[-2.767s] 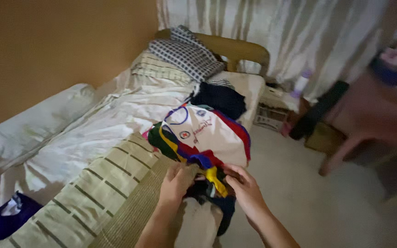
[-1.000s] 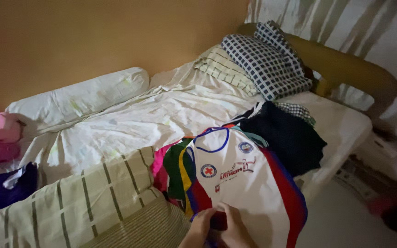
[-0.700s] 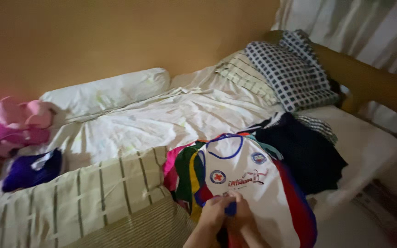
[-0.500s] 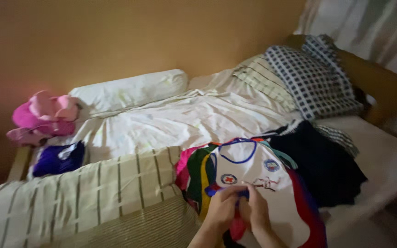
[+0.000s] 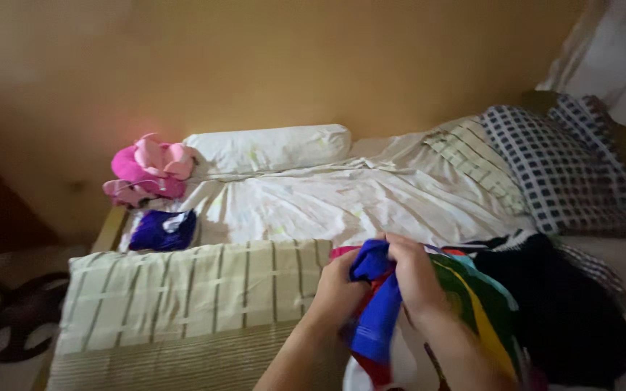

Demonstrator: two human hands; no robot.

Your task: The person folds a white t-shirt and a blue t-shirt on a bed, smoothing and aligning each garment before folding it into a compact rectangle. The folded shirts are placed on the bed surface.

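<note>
Where your two hands meet, at lower centre of the frame, you hold a bunched garment of blue, red and white jersey cloth [image 5: 377,318]. Left hand [image 5: 338,289]: closed on the cloth from the left, fingers curled into the blue fold. Right hand [image 5: 416,279]: clamped over the top of the same bundle, fingers bent down onto it. The two hands sit close together, with the blue cloth between them.

Lower right, just beside your right hand: a striped green, yellow and red garment [image 5: 480,304], touching the held bundle. Further right: a heap of dark navy clothing [image 5: 566,318].

Lower left: a folded cream blanket with dark olive stripes [image 5: 182,289], just beside your left hand.

Centre: a crumpled white bed sheet [image 5: 342,203]. Above it, a long white bolster pillow [image 5: 269,148] against the ochre wall [image 5: 313,65].

Upper right: a navy-and-white checked pillow [image 5: 559,166] lying next to a cream striped pillow [image 5: 476,156].

Left of centre: a pink plush toy [image 5: 146,170], and below it a small purple cloth [image 5: 161,230].
</note>
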